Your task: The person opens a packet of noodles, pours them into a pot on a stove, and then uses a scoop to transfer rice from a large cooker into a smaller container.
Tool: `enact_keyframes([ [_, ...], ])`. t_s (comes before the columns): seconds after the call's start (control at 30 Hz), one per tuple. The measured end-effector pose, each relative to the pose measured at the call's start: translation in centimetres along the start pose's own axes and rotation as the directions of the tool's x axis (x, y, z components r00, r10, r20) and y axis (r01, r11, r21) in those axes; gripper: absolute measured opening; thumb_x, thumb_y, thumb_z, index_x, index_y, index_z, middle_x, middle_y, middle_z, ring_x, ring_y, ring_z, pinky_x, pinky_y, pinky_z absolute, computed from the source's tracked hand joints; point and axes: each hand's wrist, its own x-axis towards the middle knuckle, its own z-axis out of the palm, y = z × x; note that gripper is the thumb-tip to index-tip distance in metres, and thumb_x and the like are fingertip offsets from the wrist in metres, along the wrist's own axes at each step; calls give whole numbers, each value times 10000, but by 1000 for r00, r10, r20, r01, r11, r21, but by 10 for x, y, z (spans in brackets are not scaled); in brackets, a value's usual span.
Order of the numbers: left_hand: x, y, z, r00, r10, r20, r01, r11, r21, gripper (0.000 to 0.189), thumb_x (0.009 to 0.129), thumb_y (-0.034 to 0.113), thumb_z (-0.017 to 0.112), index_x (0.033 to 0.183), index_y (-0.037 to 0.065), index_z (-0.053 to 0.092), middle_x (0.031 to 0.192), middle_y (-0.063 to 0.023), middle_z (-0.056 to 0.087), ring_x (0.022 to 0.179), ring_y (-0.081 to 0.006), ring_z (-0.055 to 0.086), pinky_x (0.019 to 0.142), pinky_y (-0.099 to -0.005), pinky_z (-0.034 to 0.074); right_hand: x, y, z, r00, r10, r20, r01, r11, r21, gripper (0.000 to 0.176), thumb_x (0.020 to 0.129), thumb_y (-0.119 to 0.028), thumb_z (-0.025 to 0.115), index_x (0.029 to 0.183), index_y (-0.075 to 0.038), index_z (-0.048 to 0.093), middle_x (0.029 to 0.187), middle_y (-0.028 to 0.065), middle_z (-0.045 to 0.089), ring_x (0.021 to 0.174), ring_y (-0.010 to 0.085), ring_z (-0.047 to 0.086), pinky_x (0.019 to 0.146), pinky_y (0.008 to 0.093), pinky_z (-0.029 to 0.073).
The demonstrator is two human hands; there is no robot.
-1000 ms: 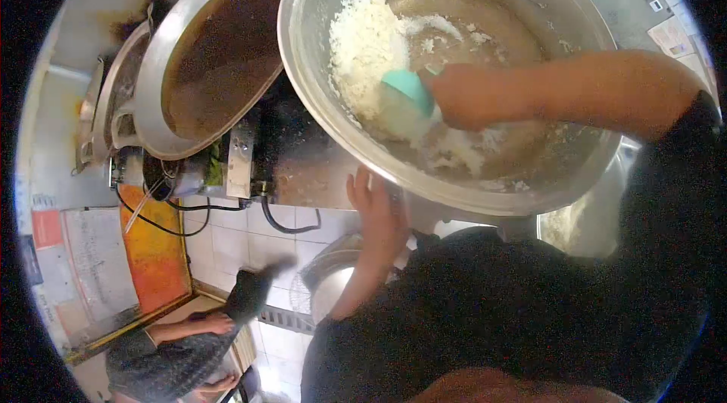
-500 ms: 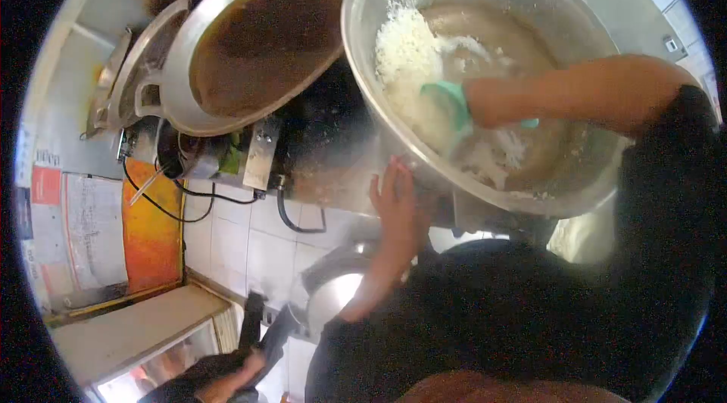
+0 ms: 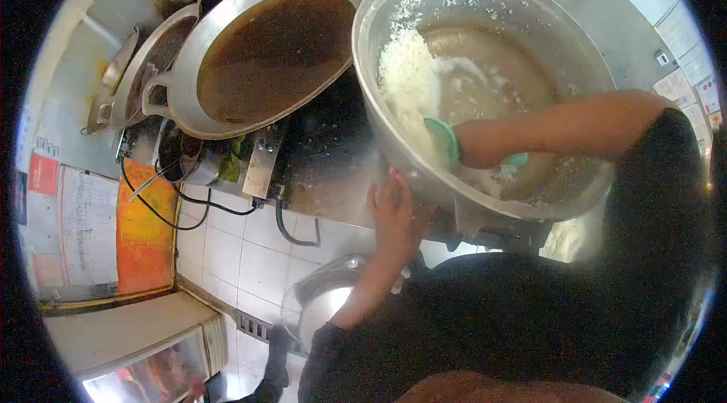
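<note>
My right hand reaches into a large metal pot and grips a green plastic scoop. Part of the scoop shows on either side of my fist. White cooked rice is heaped along the pot's left wall, right beside the scoop, and grains cling to the upper wall. Most of the pot's bottom shows a wet, brownish-grey surface. Outside the pot, my left hand rests by its lower left side with fingers apart, at the edge of the metal counter.
A wide two-handled pan of dark brown liquid stands left of the pot. Beyond it are another pan and a small pot. Cables hang below the counter. A metal basin sits low beside my left forearm.
My right hand has moved the scoop down and slightly left, toward the near side of the pot. The view has shifted a little. Another person at the lower left has mostly left view.
</note>
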Motion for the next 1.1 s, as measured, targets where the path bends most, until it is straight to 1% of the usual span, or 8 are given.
enact_keyframes([
  [0.1,0,-3,-1,1000,19,0,-19,1000,16,907,749,255,833,1488,5,370,1525,-246,388,1417,-384,381,1126,-637,224,-26,-10,-23,997,-58,-59,59,998,18,223,837,-146,596,976,-4,698,910,249,713,814,439,690,732,487,557],
  [0.2,-2,-5,-2,999,32,9,-32,999,39,942,762,266,828,1522,29,324,1558,-239,342,1439,-402,338,1143,-633,209,-50,-13,-40,906,-256,-337,314,940,131,305,876,-206,604,1106,-13,662,937,229,718,756,402,687,748,477,557],
  [0.4,2,-7,-20,997,69,25,-71,989,127,894,822,249,775,1560,76,303,1582,-196,334,1478,-424,263,1152,-643,177,-114,-48,-97,980,192,53,-190,816,546,381,923,-275,624,1216,-32,600,710,107,619,575,197,598,517,373,524],
  [0.5,2,-2,-27,999,31,38,-35,994,107,833,840,185,726,1558,70,318,1569,-201,349,1459,-431,284,1156,-620,192,-152,-44,-100,985,158,-70,-83,787,611,166,921,-184,595,919,-21,631,611,53,555,493,138,536,463,308,449],
  [0.6,0,5,-23,999,20,-33,-23,995,-100,776,872,225,709,1529,28,346,1535,-220,377,1430,-432,312,1151,-587,236,-186,-30,-89,969,241,-53,-149,742,654,157,905,-166,611,880,-11,615,598,48,556,482,143,528,449,316,435],
  [0.7,-1,21,-20,996,-40,-77,21,972,-232,750,895,231,692,1516,-11,349,1511,-247,389,1400,-429,339,1151,-536,268,-208,-19,-69,983,173,60,-161,660,734,287,926,-197,634,1144,-19,583,616,4,513,447,128,476,416,320,429],
  [0.9,-18,18,-16,984,-118,-135,81,965,-250,684,925,179,656,1513,-7,358,1478,-235,399,1372,-383,380,1154,-484,276,-277,-14,-42,942,297,-158,-30,541,840,216,908,-195,676,1011,-12,624,570,-22,466,418,90,427,374,284,390],
  [1.1,-57,6,-8,954,-272,-124,225,926,-303,605,962,192,663,1474,3,401,1442,-198,426,1348,-317,412,1138,-436,293,-365,0,30,828,550,-110,-230,513,827,363,887,-197,694,1164,15,593,591,27,562,434,94,521,364,265,411],
])
